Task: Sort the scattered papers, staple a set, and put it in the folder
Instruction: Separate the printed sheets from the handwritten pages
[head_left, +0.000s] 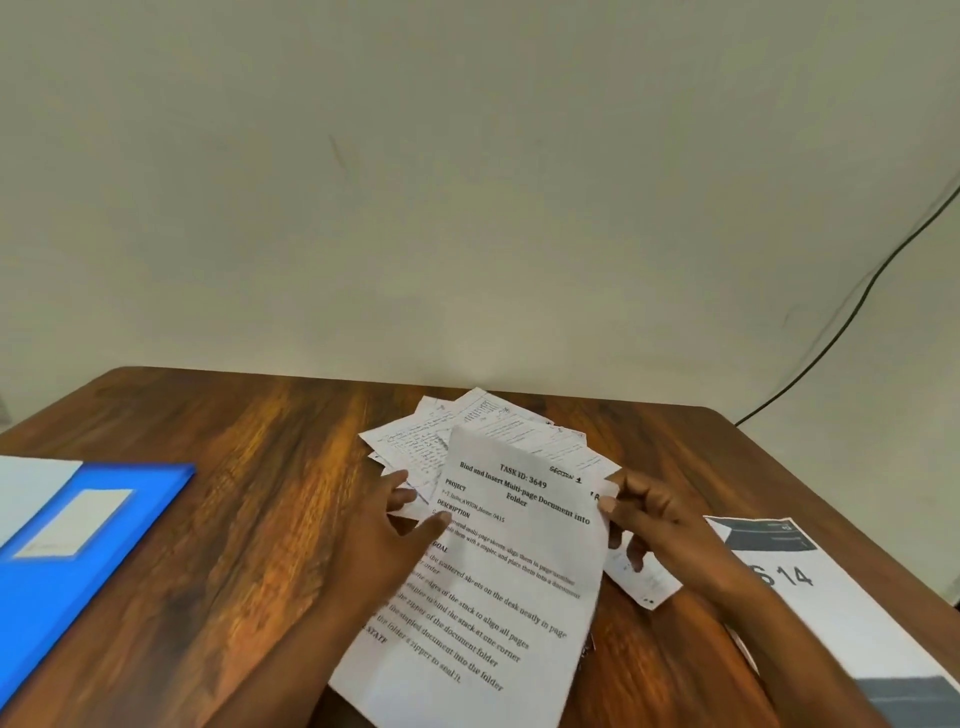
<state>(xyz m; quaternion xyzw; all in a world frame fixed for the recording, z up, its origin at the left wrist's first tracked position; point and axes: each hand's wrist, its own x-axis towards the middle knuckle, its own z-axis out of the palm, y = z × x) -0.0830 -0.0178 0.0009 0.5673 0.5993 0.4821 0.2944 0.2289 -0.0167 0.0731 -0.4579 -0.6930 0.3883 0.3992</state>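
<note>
We hold the printed top sheet (511, 566) by its two side edges: our left hand (387, 530) pinches the left edge, our right hand (652, 522) the right. Scattered papers (483, 431) lie behind it. The blue folder (78, 540) lies well apart at the table's (249, 493) left edge.

Office: desk (234, 467), papers (483, 431), blue folder (104, 545)

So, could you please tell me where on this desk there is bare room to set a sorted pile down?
The widest bare wood lies between the blue folder and the left hand, running back to the wall. A narrower strip lies behind the right hand, toward the desk's far right corner. The middle is crowded with scattered papers and the held sheet; a printed sheet covers the right edge.
</note>
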